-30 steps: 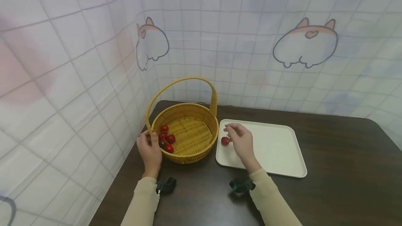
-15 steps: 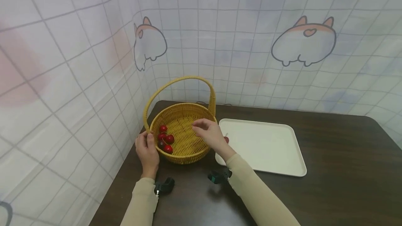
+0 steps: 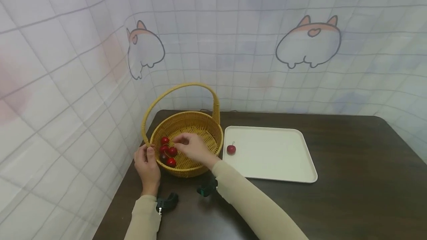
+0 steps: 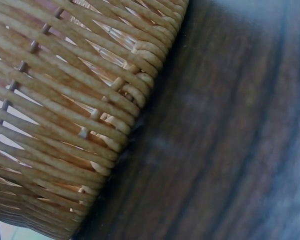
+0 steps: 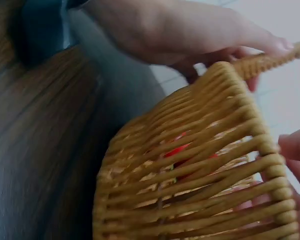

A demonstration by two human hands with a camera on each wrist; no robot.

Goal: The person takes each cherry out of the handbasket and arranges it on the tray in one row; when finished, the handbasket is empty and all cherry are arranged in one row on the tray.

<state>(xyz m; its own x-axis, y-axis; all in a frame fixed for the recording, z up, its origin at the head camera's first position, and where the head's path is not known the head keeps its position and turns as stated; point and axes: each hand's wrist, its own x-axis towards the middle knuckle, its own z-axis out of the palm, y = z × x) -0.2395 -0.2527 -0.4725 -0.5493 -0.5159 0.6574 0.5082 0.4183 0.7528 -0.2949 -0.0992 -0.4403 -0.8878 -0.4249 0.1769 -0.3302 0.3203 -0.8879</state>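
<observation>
Cream-sleeved left hand point(image 3: 147, 169): fingers grasping the basket point(image 3: 188, 173) where its handle point(image 3: 190, 84) meets the rim. Risk: a slackened or tugging grip could let the basket slide or tip.

Yellow woven basket: upright on the desk point(image 3: 350, 166). Risk: the right forearm, crossing the near rim, could tilt it by leaning.

Red cherries point(image 3: 171, 162), five in view: huddled at the left inside the basket. Risk: packed so close, lifting one could roll the others.

Right hand point(image 3: 193, 149): inside the basket, fingers loosely bent beside the cherries, released as far as shows. Risk: smooth round skins; a shallow pinch could let one slip.

White tray point(image 3: 267, 155), low-edged: just beside the basket, bearing a single cherry point(image 3: 231, 149) near its left edge. Risk: a brushing sleeve point(image 3: 253, 199) could roll it over the shallow lip.
</observation>
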